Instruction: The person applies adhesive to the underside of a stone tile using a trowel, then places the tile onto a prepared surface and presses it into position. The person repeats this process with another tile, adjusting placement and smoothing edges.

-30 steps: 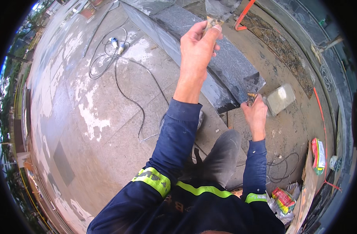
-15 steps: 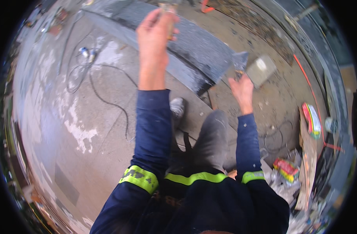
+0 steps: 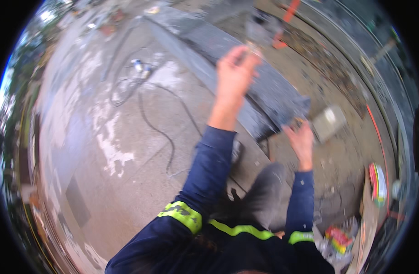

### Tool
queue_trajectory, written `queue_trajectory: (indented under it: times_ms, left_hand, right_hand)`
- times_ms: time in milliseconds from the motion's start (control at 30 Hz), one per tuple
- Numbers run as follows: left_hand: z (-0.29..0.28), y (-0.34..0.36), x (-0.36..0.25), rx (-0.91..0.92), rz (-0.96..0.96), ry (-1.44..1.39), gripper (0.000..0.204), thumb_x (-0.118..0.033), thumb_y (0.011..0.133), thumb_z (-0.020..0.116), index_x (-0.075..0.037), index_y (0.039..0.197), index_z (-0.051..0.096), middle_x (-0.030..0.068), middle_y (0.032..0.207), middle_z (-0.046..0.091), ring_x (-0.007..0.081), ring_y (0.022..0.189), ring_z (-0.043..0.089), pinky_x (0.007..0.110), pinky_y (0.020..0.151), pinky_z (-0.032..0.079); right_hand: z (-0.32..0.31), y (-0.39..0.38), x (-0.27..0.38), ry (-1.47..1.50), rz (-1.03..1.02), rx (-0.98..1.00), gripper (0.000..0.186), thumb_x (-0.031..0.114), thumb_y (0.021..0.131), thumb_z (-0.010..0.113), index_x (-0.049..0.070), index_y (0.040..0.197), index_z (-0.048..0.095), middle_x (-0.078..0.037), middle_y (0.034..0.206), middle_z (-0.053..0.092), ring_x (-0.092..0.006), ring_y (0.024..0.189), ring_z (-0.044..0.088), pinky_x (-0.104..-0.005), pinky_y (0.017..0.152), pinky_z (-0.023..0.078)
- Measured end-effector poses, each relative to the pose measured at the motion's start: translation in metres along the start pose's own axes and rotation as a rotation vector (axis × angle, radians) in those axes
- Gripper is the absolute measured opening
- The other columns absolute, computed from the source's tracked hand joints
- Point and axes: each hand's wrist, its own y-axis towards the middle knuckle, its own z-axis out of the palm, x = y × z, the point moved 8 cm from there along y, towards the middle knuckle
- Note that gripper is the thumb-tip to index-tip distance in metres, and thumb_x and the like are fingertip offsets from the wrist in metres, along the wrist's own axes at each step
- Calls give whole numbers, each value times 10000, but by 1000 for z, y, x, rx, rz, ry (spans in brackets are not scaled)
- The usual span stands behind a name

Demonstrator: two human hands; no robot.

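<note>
My left hand (image 3: 237,68) is raised over the long dark grey stone slab (image 3: 246,59), its fingers closed around a blurred tool with a pale handle. A flat grey end (image 3: 264,27) appears beyond these fingers; motion smears its exact shape. By the slab's near right end, my right hand (image 3: 301,139) grips a small trowel (image 3: 302,106). Its grey blade points away from me and overlaps the slab's corner in view; whether it touches cannot be made out. Just right of that hand lies a grey rectangular block (image 3: 329,123).
A dark cable (image 3: 161,128) with blue-and-white connectors (image 3: 141,67) loops across the paving at left. An orange strip (image 3: 377,132) runs along the right. Colourful bags (image 3: 377,182) and a wooden board (image 3: 367,217) lie at right. My bent knee (image 3: 269,182) is between my arms.
The view has shifted, so the scene sits lower and further right. My left hand has moved a little right over the slab. My right hand keeps its trowel near the slab's end.
</note>
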Motion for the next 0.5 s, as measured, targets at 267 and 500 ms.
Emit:
queue_trajectory:
  times_ms: [267, 500]
  left_hand:
    - [-1, 1, -16, -34, -23, 44, 304, -235, 998, 741, -65, 1250, 738, -34, 903, 702, 53, 683, 572, 245, 575, 435]
    - [1, 4, -7, -25, 31, -12, 273, -238, 989, 752, -73, 1206, 752, 14, 930, 754, 83, 685, 620, 254, 599, 467]
  right_hand:
    - [1, 2, 40, -177, 17, 8, 494, 127, 804, 812, -62, 1216, 617, -289, 1016, 753, -472, 975, 744, -516, 887, 563]
    - [9, 4, 35, -289, 1, 19, 501, 222, 823, 802, -71, 1183, 614, -352, 1013, 738, -528, 991, 721, -566, 876, 578]
